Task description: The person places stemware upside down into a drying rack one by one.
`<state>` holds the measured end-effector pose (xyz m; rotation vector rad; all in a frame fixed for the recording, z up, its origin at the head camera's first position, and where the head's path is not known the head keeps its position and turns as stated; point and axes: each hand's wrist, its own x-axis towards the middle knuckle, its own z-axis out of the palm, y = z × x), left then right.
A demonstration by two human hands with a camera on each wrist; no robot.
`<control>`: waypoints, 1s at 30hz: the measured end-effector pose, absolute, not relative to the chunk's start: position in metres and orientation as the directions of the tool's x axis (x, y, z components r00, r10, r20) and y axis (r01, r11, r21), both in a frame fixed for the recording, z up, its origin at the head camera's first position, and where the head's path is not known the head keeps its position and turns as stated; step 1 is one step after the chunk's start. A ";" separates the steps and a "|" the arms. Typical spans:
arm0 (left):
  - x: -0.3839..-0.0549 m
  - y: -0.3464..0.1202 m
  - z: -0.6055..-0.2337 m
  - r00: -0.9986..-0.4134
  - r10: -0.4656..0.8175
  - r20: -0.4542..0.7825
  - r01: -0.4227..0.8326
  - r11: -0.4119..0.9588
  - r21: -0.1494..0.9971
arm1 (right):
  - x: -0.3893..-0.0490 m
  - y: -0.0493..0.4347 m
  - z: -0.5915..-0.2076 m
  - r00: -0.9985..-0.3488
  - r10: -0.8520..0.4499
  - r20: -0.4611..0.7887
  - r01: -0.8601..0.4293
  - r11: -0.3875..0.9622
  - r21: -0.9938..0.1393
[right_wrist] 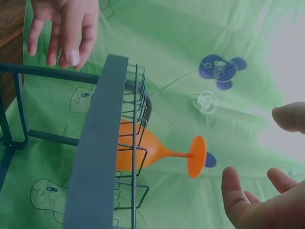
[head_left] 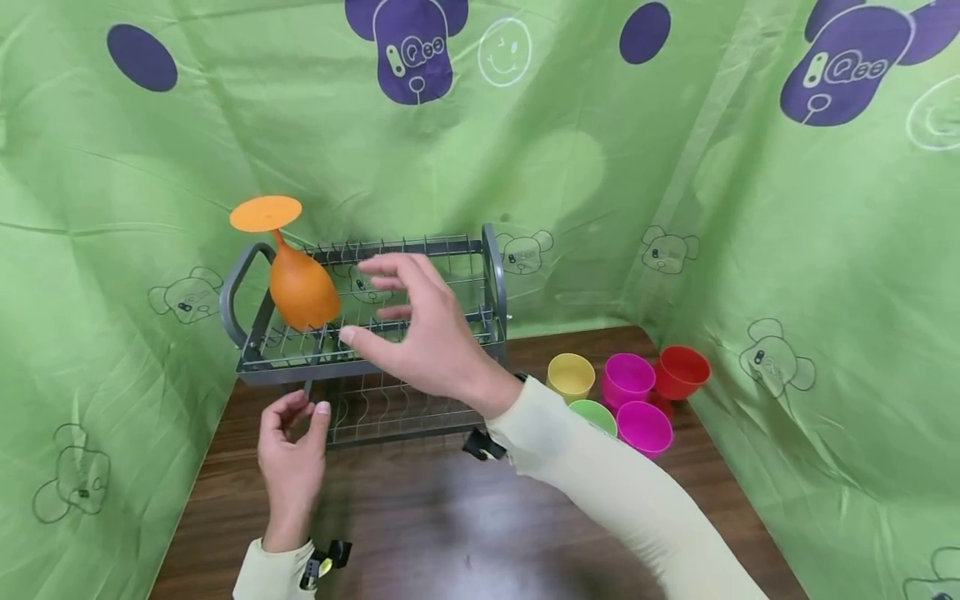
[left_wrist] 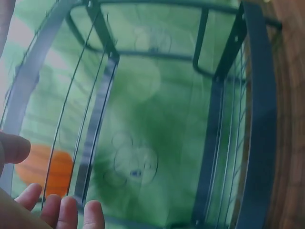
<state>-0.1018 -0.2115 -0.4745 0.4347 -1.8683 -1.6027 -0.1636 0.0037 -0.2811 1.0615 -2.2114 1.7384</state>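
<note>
An orange plastic goblet [head_left: 303,287] stands upside down and tilted on the upper tier of a grey two-tier dish rack [head_left: 360,367], its round foot up. My right hand [head_left: 423,329] hovers over the rack just right of the goblet, fingers spread and thumb apart, holding nothing. In the right wrist view its fingers [right_wrist: 231,188] are well apart from the goblet's foot. Below the upper tier's front left corner is my left hand [head_left: 292,442], fingers loosely bent and the thumb apart from them. The left wrist view shows nothing between these fingers [left_wrist: 66,212].
Right of the rack, several cups stand on the dark wooden table [head_left: 465,517]: a yellow cup [head_left: 571,377], a green cup [head_left: 596,415], magenta cups [head_left: 628,377] and a red cup [head_left: 682,372]. A green patterned curtain [head_left: 562,183] encloses the table at the back and sides.
</note>
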 end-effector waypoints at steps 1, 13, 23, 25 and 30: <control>-0.099 -0.207 -0.475 -0.760 -0.602 0.245 0.150 0.204 0.967 | -0.158 0.010 -0.284 -0.738 -0.434 0.516 -0.599 0.071 -0.797; -0.078 -0.162 -0.493 -0.871 -0.434 0.230 0.131 0.247 0.960 | -0.125 0.085 -0.338 -0.811 -0.343 0.474 -0.490 -0.044 -0.871; -0.063 -0.128 -0.501 -0.929 -0.321 0.183 0.120 0.207 0.971 | -0.107 0.148 -0.395 -0.910 -0.165 0.380 -0.381 -0.029 -0.924; -0.062 -0.123 -0.503 -0.938 -0.296 0.180 0.120 0.212 0.970 | -0.104 0.160 -0.404 -0.931 -0.120 0.345 -0.344 -0.027 -0.938; -0.059 -0.112 -0.510 -0.947 -0.272 0.171 0.124 0.183 0.975 | -0.098 0.186 -0.429 -0.955 -0.002 0.297 -0.297 -0.029 -0.955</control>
